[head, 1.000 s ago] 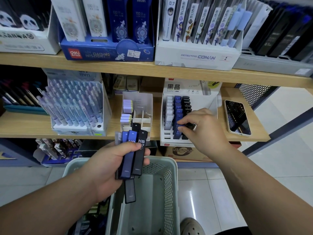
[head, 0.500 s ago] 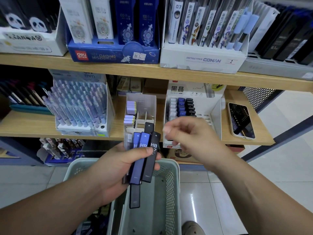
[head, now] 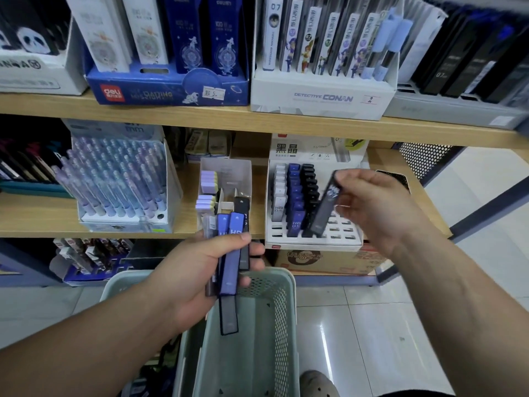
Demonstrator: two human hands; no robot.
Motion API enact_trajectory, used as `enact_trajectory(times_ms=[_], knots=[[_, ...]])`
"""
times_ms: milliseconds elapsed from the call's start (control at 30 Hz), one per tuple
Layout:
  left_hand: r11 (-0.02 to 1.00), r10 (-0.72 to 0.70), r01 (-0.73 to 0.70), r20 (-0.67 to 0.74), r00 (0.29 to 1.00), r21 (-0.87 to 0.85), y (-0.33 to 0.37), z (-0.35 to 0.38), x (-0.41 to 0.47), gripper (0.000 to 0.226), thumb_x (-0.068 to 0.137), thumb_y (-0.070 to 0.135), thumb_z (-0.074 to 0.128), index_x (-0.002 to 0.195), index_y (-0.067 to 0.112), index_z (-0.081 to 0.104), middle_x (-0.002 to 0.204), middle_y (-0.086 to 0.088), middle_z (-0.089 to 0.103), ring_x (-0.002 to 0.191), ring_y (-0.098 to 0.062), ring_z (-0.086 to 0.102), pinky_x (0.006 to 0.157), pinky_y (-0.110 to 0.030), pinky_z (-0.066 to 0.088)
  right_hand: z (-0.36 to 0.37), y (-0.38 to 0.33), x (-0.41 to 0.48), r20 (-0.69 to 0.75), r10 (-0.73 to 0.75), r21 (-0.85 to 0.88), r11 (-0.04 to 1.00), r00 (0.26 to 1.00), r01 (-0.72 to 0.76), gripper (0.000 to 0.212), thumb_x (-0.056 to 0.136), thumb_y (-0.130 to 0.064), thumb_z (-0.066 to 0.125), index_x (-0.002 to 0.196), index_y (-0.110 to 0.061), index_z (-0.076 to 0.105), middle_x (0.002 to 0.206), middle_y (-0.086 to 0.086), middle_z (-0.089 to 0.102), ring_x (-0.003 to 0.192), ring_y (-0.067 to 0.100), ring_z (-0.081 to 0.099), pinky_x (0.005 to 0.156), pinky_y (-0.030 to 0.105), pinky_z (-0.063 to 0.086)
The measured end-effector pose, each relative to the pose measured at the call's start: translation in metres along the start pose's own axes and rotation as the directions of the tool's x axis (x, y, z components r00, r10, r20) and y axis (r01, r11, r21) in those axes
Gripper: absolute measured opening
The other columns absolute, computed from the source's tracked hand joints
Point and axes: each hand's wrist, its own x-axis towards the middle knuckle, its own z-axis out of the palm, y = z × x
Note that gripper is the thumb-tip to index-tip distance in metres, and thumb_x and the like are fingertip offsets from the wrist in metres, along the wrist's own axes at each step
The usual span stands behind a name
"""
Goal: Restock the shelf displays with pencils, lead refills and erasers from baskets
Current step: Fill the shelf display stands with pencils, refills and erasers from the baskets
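- Fingers [head: 347, 179] of the right hand [head: 380, 207] are clamping on the upper end of one dark lead refill case [head: 325, 209], holding it tilted in the air just in front of the lead refill display [head: 315, 243].
- The wooden shelf [head: 37, 222] is carrying that display, with an eraser box [head: 226, 173] standing just to its left.
- The green basket [head: 289, 310] is sitting below both hands, under the shelf edge.
- The display is showing three filled columns, one white, one blue and one black; the slots to their right are standing empty.
- The left hand [head: 194, 270] is gripping a fanned bundle of refill cases [head: 230, 259] above the basket, thumb pressing across them. I am counting five: two blue, one black, one pale and one dark case hanging lower than the rest.
- These cases are looking light, stiff and smooth-sided, so likely slippery against each other; the low one may be slipping out.
- Pinching each case near one end is probably serving best, leaving the other end free for entering a slot.
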Motion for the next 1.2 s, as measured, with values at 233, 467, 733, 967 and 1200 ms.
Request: enact_trajectory(times_ms=[233,467,733,967,1200], knots=[[0.999,0.024,-0.022,-0.053,0.998,0.033,-0.007,0.002,0.005,0.042,0.074,0.02,0.069,0.113,0.006,0.069,0.101,-0.016,0.076,0.073,-0.02,0.073,0.051,-0.027,0.054,-0.054,0.028,0.03,-0.322,0.028,-0.119,0.99,0.946,-0.07,0.009,0.096,-0.022,0.065,0.088,-0.019,0.066,0.094,-0.001,0.067,0.098,0.019,0.058,0.101,0.042,0.048],[0.999,0.03,-0.027,-0.071,0.997,0.039,-0.009,0.001,0.008,0.043,0.071,0.021,0.069,0.11,0.005,0.069,0.099,-0.016,0.076,0.072,-0.02,0.073,0.053,-0.027,0.055,-0.034,0.036,0.034,-0.208,0.137,-0.147,0.975,0.968,-0.169,0.016,0.102,-0.015,0.054,0.089,-0.018,0.063,0.109,0.011,0.072,0.098,0.027,0.068,0.077,0.047,0.058],[0.999,0.01,-0.008,-0.068,0.998,0.039,-0.01,0.005,0.013,0.033,0.084,0.016,0.065,0.114,0.003,0.067,0.099,-0.016,0.076,0.07,-0.02,0.073,0.05,-0.027,0.054,-0.022,0.04,0.038,-0.217,0.061,-0.179,0.979,0.974,-0.102,0.012,0.101,-0.019,0.057,0.09,-0.016,0.062,0.101,0.007,0.072,0.096,0.023,0.065,0.088,0.038,0.053],[0.998,0.013,-0.01,-0.045,0.999,0.057,-0.011,0.004,0.013,0.045,0.074,0.02,0.068,0.115,0.003,0.068,0.101,-0.017,0.076,0.07,-0.021,0.073,0.05,-0.028,0.055,-0.022,0.034,0.048,-0.284,-0.343,-0.291,0.92,0.895,0.261,0.018,0.094,-0.018,0.068,0.081,-0.03,0.065,0.079,-0.006,0.067,0.068,0.016,0.064,0.066,0.033,0.053],[0.999,-0.032,0.033,-0.057,0.998,0.014,-0.008,-0.005,0.012,0.042,0.077,0.018,0.06,0.115,0.0,0.065,0.101,-0.021,0.075,0.071,-0.027,0.071,0.052,-0.031,0.053,-0.014,0.038,0.065,-0.121,-0.488,-0.459,0.8,0.864,0.387,0.027,0.094,-0.013,0.065,0.089,-0.04,0.064,0.083,-0.006,0.071,0.08,0.021,0.073,0.079,0.049,0.061]])
